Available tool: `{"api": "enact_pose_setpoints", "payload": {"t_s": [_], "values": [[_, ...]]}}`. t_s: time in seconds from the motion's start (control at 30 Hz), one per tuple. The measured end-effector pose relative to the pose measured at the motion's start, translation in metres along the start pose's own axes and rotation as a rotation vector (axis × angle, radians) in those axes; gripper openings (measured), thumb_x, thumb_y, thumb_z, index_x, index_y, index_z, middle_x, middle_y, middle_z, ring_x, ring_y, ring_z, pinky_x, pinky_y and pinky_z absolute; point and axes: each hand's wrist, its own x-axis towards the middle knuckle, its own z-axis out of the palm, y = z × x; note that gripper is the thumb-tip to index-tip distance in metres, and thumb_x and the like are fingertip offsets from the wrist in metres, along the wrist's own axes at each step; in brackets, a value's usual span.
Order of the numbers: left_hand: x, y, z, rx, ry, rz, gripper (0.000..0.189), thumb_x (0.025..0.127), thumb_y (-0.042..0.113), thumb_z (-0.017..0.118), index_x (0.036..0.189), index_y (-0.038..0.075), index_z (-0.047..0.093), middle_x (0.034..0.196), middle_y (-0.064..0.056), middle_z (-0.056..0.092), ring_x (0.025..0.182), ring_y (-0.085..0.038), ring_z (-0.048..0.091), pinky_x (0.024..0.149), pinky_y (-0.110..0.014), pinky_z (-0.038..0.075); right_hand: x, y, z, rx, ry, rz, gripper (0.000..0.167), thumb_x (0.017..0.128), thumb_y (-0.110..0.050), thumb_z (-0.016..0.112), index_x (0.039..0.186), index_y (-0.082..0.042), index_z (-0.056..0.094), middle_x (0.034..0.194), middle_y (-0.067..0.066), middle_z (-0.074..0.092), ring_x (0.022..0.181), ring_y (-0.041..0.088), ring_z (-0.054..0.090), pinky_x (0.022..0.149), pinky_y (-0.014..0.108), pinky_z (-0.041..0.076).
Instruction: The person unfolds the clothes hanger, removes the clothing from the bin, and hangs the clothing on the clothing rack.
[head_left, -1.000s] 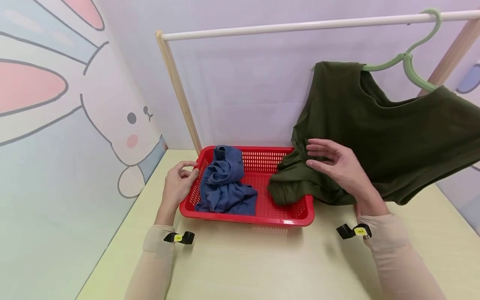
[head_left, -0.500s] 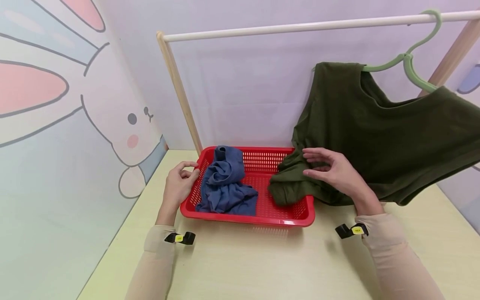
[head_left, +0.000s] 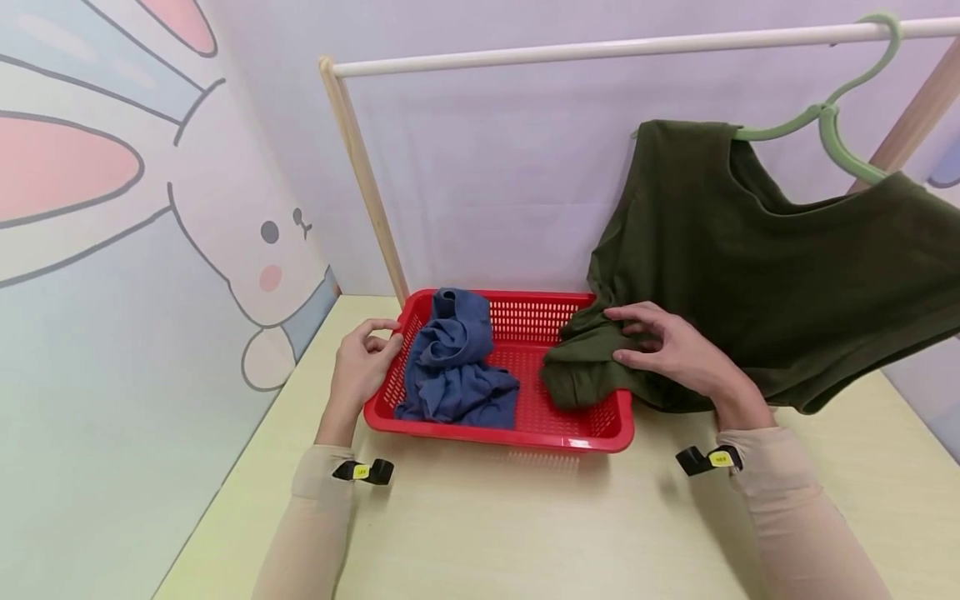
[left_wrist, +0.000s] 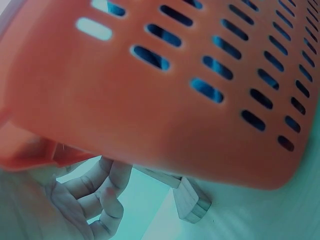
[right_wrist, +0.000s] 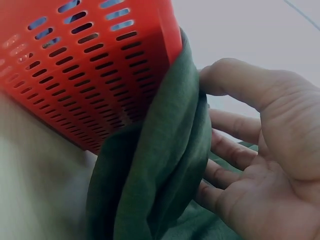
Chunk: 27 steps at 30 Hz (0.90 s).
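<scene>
A red plastic basket (head_left: pixel 555 437) with slotted walls stands on the table. My left hand (head_left: pixel 362 367) is at its left rim, thumb and index finger bent about the edge; in the left wrist view the other fingers (left_wrist: pixel 107 205) curl below the rim and part of the thumb is hidden. A dark green sleeveless top (head_left: pixel 757 267) hangs from a light green hanger (head_left: pixel 832 137), its lower part draped over the right rim into the basket. My right hand (head_left: pixel 671 346) touches that draped part, thumb and fingers spread apart along the cloth. Crumpled blue cloth (head_left: pixel 453 367) lies in the basket's left half.
The hanger hooks over a white rail (head_left: pixel 562 58) that crosses behind the basket. Wooden posts (head_left: pixel 363 179) hold the rail up. A wall with a rabbit drawing (head_left: pixel 225 250) borders the pale table (head_left: pixel 517 533) on the left.
My right hand has lowered from above the green cloth onto it at the basket's right rim. The left hand stays at the left rim. The whole view shifts slightly.
</scene>
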Motion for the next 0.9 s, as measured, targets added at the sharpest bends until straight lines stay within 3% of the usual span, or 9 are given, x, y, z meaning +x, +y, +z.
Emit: {"api": "enact_pose_setpoints", "payload": {"t_s": [0.3,0.67,0.9], "values": [[-0.0006,0.0000,0.0006,0.010,0.005,-0.009,0.032,0.111,0.033,0.071,0.138,0.016,0.072,0.103,-0.018,0.081,0.086,-0.025,0.073,0.080,-0.023,0.061,-0.0002,0.0034,0.0007,-0.013,-0.005,0.047,0.058,0.103,-0.025,0.083,0.156,-0.015,0.064,0.147,0.011,0.053,0.138,0.035,0.055,0.102,0.016,0.047],[-0.0011,0.0008,0.0005,0.015,0.011,-0.005,0.032,0.111,0.032,0.071,0.139,0.016,0.071,0.102,-0.018,0.080,0.085,-0.023,0.073,0.078,-0.022,0.061,-0.0005,0.0034,-0.0006,-0.002,0.021,0.048,0.048,0.102,-0.025,0.085,0.146,-0.013,0.070,0.146,0.009,0.063,0.124,0.030,0.060,0.095,0.016,0.052],[-0.0014,0.0012,0.0014,0.020,0.012,-0.014,0.033,0.111,0.032,0.072,0.140,0.017,0.071,0.104,-0.018,0.081,0.088,-0.024,0.073,0.080,-0.024,0.062,-0.0003,0.0028,-0.0009,-0.018,0.038,0.056,0.042,0.102,-0.024,0.085,0.140,-0.011,0.074,0.131,0.010,0.071,0.110,0.027,0.064,0.087,0.020,0.057]]}}
